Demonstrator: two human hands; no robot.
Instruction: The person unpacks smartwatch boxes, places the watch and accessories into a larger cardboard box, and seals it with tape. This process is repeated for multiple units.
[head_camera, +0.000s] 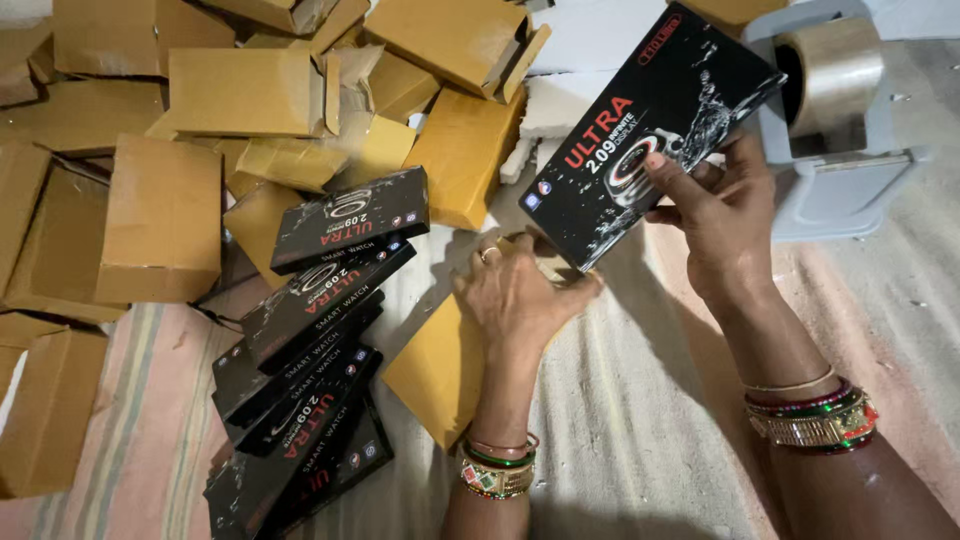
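My right hand (715, 215) holds a flat black product box (640, 120) with a watch picture, tilted up in the air, fingers around its lower right edge. My left hand (515, 295) presses down on a flat brown cardboard carton (435, 370) lying on the pale cloth, its thumb close to the black box's lower corner. Left of the carton, several more black boxes (310, 350) lie in a slanting, overlapping row.
A heap of brown cardboard cartons (245, 95) covers the upper left and the left edge. A grey tape dispenser (835, 150) with a roll of clear tape stands at the upper right. White foam pieces (560, 100) lie beyond the black box. Striped cloth shows at the lower left.
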